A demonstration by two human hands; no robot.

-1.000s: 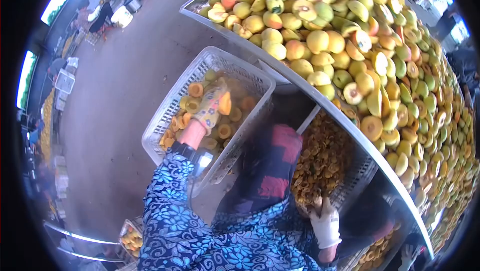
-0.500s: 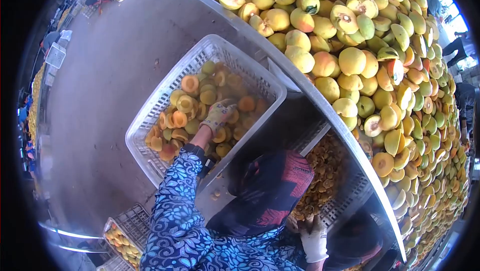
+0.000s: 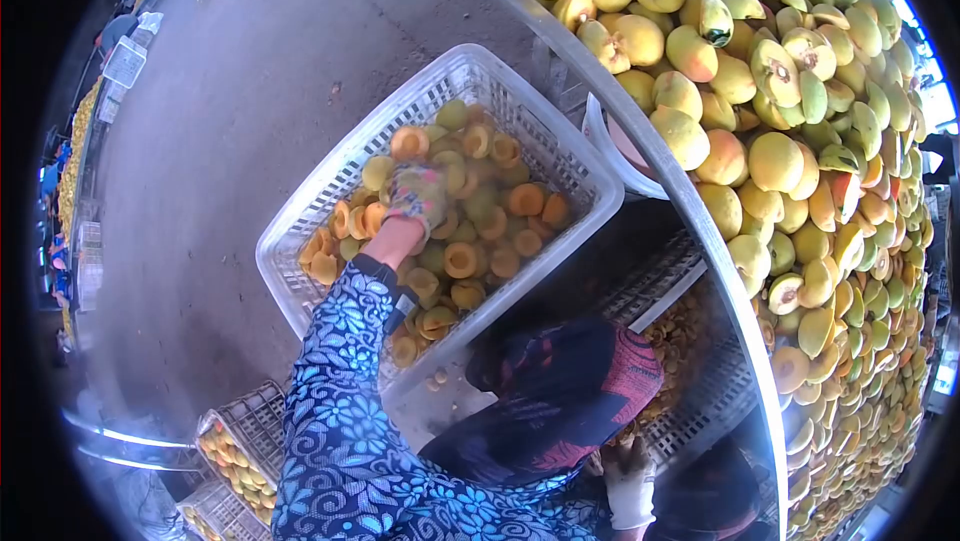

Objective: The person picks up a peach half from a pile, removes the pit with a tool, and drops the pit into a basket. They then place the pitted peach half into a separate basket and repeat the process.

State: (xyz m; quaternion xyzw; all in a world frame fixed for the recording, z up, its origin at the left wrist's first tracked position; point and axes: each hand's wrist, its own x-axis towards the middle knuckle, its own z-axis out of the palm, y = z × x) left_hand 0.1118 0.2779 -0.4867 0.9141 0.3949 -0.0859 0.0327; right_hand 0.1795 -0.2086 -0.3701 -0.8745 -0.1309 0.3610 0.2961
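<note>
My left hand, in a floral-patterned glove, reaches into a white plastic crate and lies on the peach halves there. Its fingers look stretched out over the fruit, slightly blurred. Several of these halves show an orange hollow where the stone was. At the lower right, beside my dark-clothed knee, is my right hand in a white glove. Its fingers are in shadow, and I cannot tell whether they hold anything.
A metal-edged table heaped with cut peaches curves along the right. Below its edge stands another crate with brownish scraps. Crates of fruit sit at the lower left. A white bucket is partly under the table.
My left hand has moved left and up across the peach halves, which have shifted beneath it. The camera view has turned slightly, showing the crate farther right. My right hand stays by the knee.
</note>
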